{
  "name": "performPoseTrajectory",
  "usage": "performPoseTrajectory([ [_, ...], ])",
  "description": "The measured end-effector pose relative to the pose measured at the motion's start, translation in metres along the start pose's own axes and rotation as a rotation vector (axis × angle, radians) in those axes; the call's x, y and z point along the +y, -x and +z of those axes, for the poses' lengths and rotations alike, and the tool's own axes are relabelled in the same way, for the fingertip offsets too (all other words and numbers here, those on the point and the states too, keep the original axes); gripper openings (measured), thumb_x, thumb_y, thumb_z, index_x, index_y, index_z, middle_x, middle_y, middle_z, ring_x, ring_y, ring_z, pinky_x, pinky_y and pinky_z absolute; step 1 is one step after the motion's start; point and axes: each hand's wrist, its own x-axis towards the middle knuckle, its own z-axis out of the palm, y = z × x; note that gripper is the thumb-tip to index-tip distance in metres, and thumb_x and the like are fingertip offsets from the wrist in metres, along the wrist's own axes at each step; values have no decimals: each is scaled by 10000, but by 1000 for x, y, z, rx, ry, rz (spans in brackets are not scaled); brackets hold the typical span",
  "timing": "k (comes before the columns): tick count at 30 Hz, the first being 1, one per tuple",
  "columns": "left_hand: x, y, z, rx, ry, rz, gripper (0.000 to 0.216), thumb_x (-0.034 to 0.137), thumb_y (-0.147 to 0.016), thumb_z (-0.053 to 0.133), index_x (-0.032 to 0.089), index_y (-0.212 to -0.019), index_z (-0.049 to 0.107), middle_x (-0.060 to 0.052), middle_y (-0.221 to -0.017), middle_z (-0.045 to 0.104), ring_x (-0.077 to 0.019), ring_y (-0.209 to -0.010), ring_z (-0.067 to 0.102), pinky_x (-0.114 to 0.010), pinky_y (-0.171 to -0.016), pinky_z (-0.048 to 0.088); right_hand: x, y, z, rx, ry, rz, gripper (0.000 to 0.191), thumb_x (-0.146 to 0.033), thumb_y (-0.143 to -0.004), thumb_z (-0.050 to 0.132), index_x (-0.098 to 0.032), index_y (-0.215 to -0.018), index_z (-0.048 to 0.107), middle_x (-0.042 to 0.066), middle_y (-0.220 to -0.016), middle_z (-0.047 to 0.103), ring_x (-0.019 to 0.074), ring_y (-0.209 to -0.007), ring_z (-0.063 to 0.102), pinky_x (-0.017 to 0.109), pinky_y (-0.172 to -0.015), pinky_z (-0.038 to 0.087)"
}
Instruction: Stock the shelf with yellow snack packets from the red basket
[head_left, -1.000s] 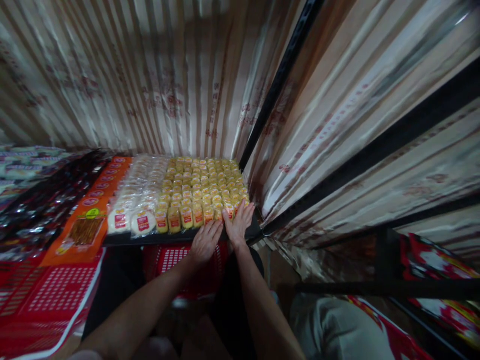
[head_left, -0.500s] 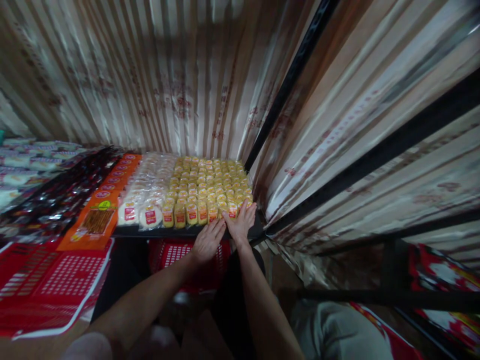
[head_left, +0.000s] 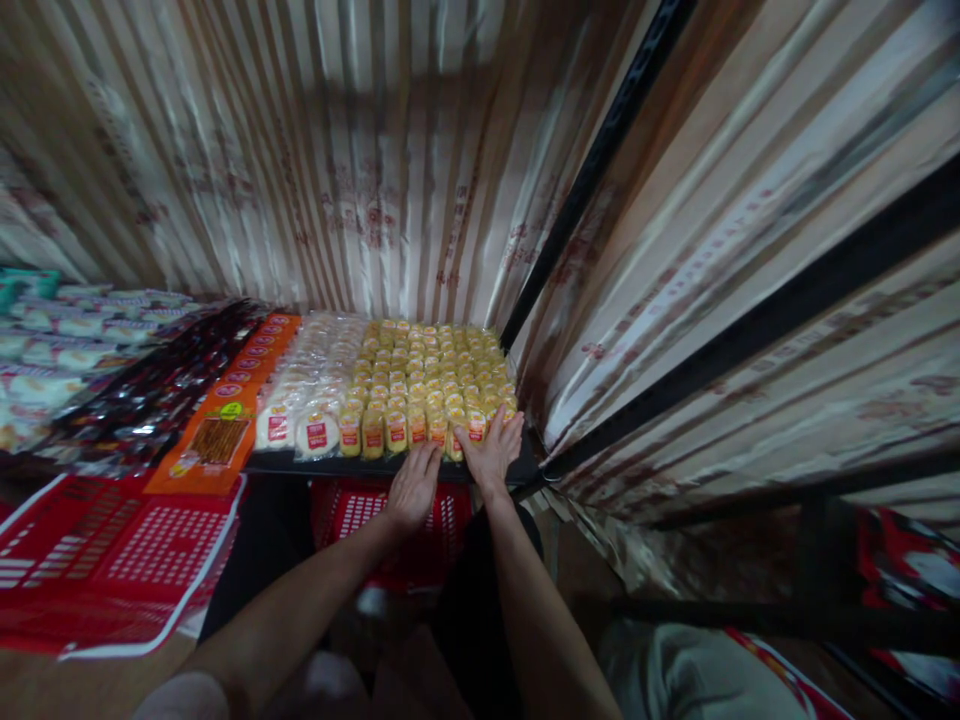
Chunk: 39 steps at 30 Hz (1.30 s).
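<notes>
Head camera footage looked down on a dim shelf corner where both hands met at the front edge of a dark shelf point(head_left: 330, 466). The left hand point(head_left: 411, 487) lay flat with fingers spread, its tips touching the front row of yellow packets point(head_left: 427, 385); it gripped nothing. The right hand point(head_left: 495, 448), just beside it, was likewise open, palm pressed against the packets at the row's end, fingers fanned over their tops, though in that gloom it was hard to say whether a finger hooked one. The yellow packets stood upright in tight rows running back from both hands to the striped curtain point(head_left: 360, 160). Off the left hand's side stood round white packets point(head_left: 315, 432) with red labels, then orange packets point(head_left: 225, 435), then dark wrappers point(head_left: 150, 390) farther out. A black upright post point(head_left: 592, 170) rose close past the right hand, hemming that side. Below the wrists sat a red basket point(head_left: 360, 510), and red mesh sheets point(head_left: 142, 550) lay well off to the left.
</notes>
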Motion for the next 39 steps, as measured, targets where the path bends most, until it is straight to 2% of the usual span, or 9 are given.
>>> performPoseTrajectory([
  [11, -3, 4, -1, -52, 20, 22, 483, 62, -824, 351, 103, -1300, 421, -180, -1349, 438, -256, -1290, 345, -469, -1010, 370, -2, 0, -4, 42, -4, -25, 919, -708, -773, 316, -70, -1423, 190, 246, -1489, 34, 364, -1367, 9, 591, -1010, 191],
  [26, -3, 6, -10, -84, 31, 31, 462, 67, -816, 383, 121, -1268, 463, -170, -1358, 425, -258, -1306, 322, -463, -1018, 377, -3, 0, -6, 55, -32, -17, 880, -686, -786, 312, -107, -1434, 171, 229, -1492, 87, 354, -1372, 23, 633, -986, 185],
  [31, -5, 8, -14, -59, 39, 46, 472, 47, -802, 386, 124, -1259, 475, -167, -1372, 408, -254, -1313, 310, -458, -1023, 379, -4, -3, -9, 48, -94, 66, 716, -583, -865, 216, -144, -1430, 207, 196, -1500, 105, 320, -1381, 53, 605, -1010, 185],
  [35, -5, 10, -18, -58, 40, 40, 488, 25, -777, 396, 109, -1248, 488, -171, -1360, 420, -257, -1304, 320, -450, -1028, 374, -10, -2, -14, 72, -157, 152, 733, -575, -868, 206, -101, -1427, 208, 210, -1496, 108, 324, -1378, 72, 583, -1034, 165],
  [39, -3, 17, -24, -36, 57, 1, 508, 36, -763, 400, 147, -1251, 489, -145, -1351, 433, -245, -1288, 343, -461, -1021, 381, -25, 9, -19, 154, -214, 160, 736, -555, -873, 227, -53, -1413, 223, 231, -1482, 141, 317, -1374, 90, 567, -1041, 172],
])
